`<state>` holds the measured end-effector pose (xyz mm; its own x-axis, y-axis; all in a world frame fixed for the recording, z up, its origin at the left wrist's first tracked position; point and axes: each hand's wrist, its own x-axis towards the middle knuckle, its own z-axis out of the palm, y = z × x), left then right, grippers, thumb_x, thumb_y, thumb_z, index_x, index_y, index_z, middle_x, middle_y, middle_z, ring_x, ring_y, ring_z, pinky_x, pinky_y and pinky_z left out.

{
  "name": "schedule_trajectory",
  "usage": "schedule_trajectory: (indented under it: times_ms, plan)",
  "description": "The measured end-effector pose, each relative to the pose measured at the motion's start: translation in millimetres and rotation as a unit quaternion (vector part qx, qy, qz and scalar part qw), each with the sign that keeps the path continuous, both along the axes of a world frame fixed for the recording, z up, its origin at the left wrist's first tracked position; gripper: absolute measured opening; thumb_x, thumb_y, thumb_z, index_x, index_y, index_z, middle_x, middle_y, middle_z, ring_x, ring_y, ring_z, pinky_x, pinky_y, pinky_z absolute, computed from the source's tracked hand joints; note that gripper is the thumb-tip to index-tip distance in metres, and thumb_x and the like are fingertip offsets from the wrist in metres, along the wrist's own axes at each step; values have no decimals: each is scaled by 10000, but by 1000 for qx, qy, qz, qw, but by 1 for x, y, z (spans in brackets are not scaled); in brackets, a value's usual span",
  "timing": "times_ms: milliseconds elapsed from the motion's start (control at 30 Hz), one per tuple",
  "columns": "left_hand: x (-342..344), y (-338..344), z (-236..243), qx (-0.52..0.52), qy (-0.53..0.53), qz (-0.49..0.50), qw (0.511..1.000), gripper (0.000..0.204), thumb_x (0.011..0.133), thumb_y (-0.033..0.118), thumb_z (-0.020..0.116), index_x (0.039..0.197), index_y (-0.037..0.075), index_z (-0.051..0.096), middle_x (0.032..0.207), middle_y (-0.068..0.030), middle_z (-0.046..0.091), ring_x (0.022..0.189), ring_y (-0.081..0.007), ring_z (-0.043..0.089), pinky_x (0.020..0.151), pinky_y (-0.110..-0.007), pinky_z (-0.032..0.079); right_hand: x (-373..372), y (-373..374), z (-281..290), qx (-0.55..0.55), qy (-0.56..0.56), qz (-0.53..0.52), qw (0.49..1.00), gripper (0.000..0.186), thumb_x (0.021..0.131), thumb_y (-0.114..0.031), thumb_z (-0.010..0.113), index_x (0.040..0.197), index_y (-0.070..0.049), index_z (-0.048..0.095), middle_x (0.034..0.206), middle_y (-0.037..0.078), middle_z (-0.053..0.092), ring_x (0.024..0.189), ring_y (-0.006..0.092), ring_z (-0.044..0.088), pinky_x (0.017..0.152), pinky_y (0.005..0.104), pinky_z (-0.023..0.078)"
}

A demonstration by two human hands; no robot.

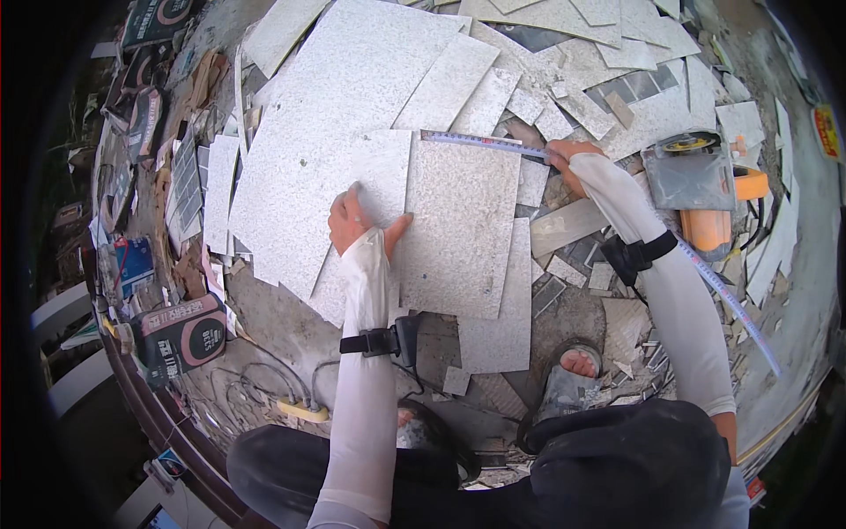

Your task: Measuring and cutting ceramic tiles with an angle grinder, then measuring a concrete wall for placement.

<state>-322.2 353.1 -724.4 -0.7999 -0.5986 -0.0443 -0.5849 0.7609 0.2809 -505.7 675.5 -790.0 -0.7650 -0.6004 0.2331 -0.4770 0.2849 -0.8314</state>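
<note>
My right hand [573, 163] is closed on a tape measure blade [476, 141] that runs across the top edge of a speckled whitish tile [463, 225]. Beyond my grip the same blade passes behind my forearm and comes out at the lower right, with its loose end curving down over the floor. On a neighbouring speckled tile [384, 163] just left of the measured one, my left hand [361, 222] rests with thumb and fingers spread. Its thumb reaches over toward the measured tile. A larger pale slab [308, 150] lies on the left, partly under these tiles.
An orange tile-cutting saw [705, 225] with a grey guard stands at the right. Broken tile pieces [608, 106] are heaped across the far side. Bags [183, 339] lie along the left, near a yellow power strip [302, 411] with cables. My sandalled foot [577, 375] is close to the tiles.
</note>
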Motion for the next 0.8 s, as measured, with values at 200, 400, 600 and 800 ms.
schedule_trajectory:
  times_ms: [200, 400, 600, 800]
  plan:
    - [5, -18, -4, -7, -13, -27, 1000, 957, 597, 361, 900, 1376, 17, 464, 1377, -244, 474, 1265, -409, 456, 1044, -476, 421, 5, -27, 46, 74, 4, 37, 997, 173, 986, -193, 498, 1047, -69, 603, 848, 201, 627, 745, 394, 601, 654, 481, 480]
    - [3, -17, -10, -5, -31, -24, 999, 993, 612, 401, 887, 1422, 46, 437, 1404, -274, 435, 1294, -424, 430, 1061, -497, 409, -15, -29, -6, 202, 41, 34, 978, 261, 1002, -293, 493, 950, -63, 604, 692, 142, 576, 603, 305, 556, 556, 429, 434]
    - [5, -27, -10, -7, -52, -30, 998, 994, 625, 411, 880, 1453, 104, 424, 1436, -264, 413, 1329, -418, 406, 1073, -497, 401, -21, -42, -15, 117, -385, -39, 915, 355, 936, -408, 586, 744, -113, 544, 569, -77, 372, 500, 60, 316, 463, 264, 249]
    - [-2, -19, -7, -7, -78, -13, 997, 996, 630, 415, 884, 1459, 113, 420, 1454, -250, 401, 1341, -412, 399, 1083, -490, 399, -21, -23, 0, 134, -167, 48, 976, 265, 977, -203, 553, 1218, -115, 617, 931, 183, 682, 826, 393, 642, 705, 439, 545]
